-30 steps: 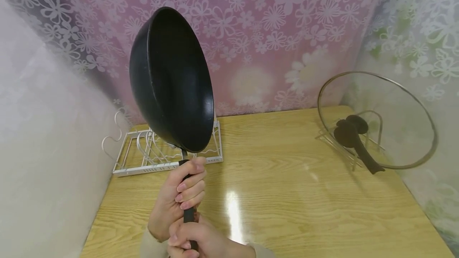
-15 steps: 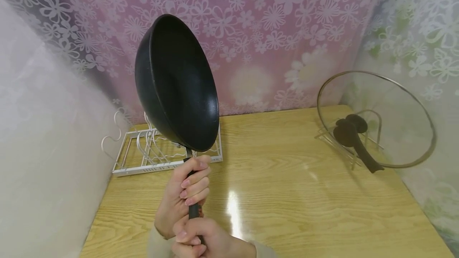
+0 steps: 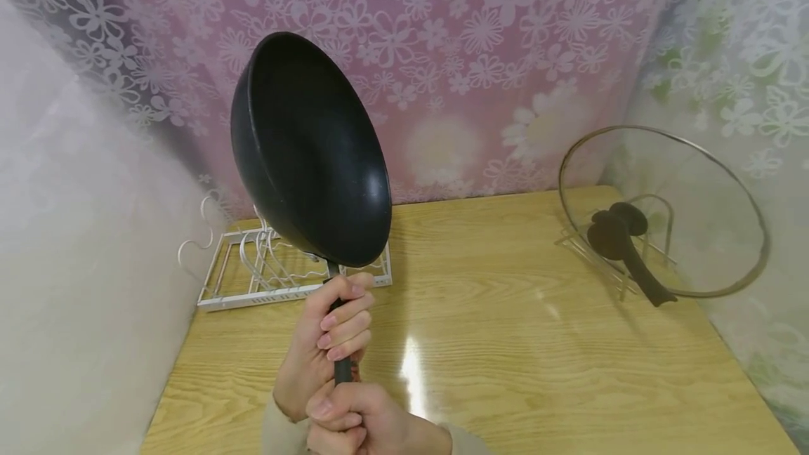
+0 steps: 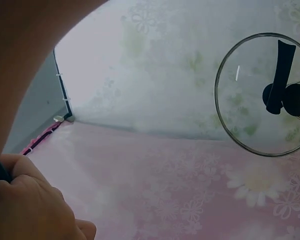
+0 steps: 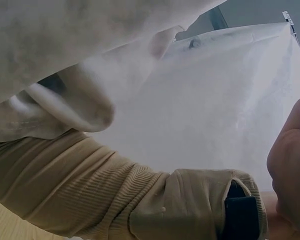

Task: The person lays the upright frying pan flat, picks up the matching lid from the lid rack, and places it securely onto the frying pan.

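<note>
A black wok (image 3: 312,153) is raised in the head view, its hollow side turned toward me and to the right and its rim leaning left at the top. Its black handle (image 3: 343,371) points down. My left hand (image 3: 331,339) grips the upper part of that handle, fingers curled round it just below the pan. Below it, my right hand (image 3: 369,416) holds the handle's lower end, which the fingers mostly hide. In the left wrist view a curled hand (image 4: 37,202) shows at the lower left. The wok's pan is in neither wrist view.
Behind the wok a white wire rack (image 3: 253,297) lies on the wooden table (image 3: 505,343). A glass lid (image 3: 708,181) with a black knob (image 3: 638,258) leans in a small wire stand at the right. A pink flowered curtain (image 3: 442,76) hangs at the back.
The wok has come down a little, and its hollow side has turned more toward me. Both hands have shifted slightly right with the handle. The lid and rack stay put.
</note>
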{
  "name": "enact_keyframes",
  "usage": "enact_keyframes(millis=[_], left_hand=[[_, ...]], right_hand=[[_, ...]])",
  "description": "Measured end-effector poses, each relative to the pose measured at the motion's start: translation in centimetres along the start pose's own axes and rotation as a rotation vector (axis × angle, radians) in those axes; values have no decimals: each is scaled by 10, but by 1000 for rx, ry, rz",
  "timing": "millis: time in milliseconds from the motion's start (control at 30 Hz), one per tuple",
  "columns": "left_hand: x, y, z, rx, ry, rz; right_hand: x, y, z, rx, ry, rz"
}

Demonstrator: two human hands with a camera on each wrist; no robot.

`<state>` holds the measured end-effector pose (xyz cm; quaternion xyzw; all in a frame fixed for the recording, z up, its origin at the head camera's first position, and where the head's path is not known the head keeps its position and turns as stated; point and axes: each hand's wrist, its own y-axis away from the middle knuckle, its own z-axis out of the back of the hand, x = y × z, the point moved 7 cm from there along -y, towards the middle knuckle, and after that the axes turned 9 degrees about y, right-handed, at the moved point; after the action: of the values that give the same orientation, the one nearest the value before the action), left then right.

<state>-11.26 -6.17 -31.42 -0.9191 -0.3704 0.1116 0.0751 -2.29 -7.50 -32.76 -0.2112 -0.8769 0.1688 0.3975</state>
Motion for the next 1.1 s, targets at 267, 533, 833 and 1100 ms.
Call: enact_keyframes(millis=[267, 533, 833, 1100], left_hand=[[1, 0, -6, 51, 42, 9], [2, -1, -5, 2, 53, 1], [-2, 3, 4, -164, -1, -64], [-6, 6, 5, -161, -131, -74]], right_hand=[[-4, 2, 2, -57, 12, -20], [-3, 2, 1, -61, 11, 6], [1, 4, 2, -78, -17, 29], [-1, 5, 5, -125, -14, 40]])
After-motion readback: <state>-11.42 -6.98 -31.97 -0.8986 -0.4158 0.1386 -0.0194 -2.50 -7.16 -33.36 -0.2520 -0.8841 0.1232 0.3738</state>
